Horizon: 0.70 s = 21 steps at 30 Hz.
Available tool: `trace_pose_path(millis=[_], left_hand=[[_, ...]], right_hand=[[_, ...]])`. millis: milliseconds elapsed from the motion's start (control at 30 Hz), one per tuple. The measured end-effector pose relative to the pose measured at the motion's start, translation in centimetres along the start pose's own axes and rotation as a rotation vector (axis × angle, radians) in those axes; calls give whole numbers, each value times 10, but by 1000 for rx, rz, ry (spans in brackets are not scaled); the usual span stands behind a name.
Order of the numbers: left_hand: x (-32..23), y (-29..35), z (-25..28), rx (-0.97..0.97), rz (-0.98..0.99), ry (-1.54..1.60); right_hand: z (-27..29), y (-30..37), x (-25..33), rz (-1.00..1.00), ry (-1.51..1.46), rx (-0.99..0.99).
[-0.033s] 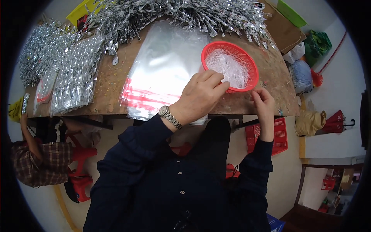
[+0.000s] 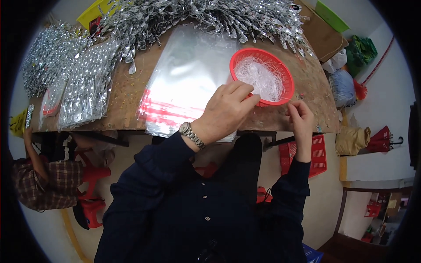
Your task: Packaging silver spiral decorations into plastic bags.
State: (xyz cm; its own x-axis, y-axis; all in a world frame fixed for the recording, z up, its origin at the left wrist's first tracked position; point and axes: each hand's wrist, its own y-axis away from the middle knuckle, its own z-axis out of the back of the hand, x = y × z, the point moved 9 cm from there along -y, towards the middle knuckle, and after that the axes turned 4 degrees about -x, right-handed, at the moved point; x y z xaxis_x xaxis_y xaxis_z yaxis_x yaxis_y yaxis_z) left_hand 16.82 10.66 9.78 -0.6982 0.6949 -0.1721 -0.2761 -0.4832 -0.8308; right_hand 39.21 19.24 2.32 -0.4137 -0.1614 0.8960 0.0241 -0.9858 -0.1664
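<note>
Apparently, thread handling at the basket (image 2: 288, 83).
The threads (image 2: 262, 81) lie inside it; left hand (image 2: 226, 107) pinched narrow at its near rim, right hand (image 2: 301, 120) likewise just beside; whether either grips a strand, I cannot tell. Next calls for fine fingertip control.

Left hand (image 2: 224, 111) at red basket (image 2: 263, 53), whitish strands (image 2: 264, 79) inside, right hand (image 2: 302, 120) nearby; silver strips (image 2: 210, 17) beyond

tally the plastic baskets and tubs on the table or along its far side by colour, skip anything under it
Red: 1, the round basket holding pale strands
Yellow: 1, the upper-left tub, partly hidden
Green: 1, the upper-right tub
Total: 3
</note>
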Motion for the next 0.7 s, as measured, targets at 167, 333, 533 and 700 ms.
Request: trace_pose_path(millis=[167, 333, 533, 700], left_hand=[[13, 23, 29, 28, 143, 123], [30, 46, 50, 27, 403, 371], [38, 57, 43, 42, 730, 762], [33, 56, 33, 82, 849, 958]], right_hand=[[20, 19, 49, 173, 7, -270], [22, 17, 85, 330, -38, -270], [-7, 14, 133, 457, -118, -149], [-42, 39, 157, 452, -213, 44]])
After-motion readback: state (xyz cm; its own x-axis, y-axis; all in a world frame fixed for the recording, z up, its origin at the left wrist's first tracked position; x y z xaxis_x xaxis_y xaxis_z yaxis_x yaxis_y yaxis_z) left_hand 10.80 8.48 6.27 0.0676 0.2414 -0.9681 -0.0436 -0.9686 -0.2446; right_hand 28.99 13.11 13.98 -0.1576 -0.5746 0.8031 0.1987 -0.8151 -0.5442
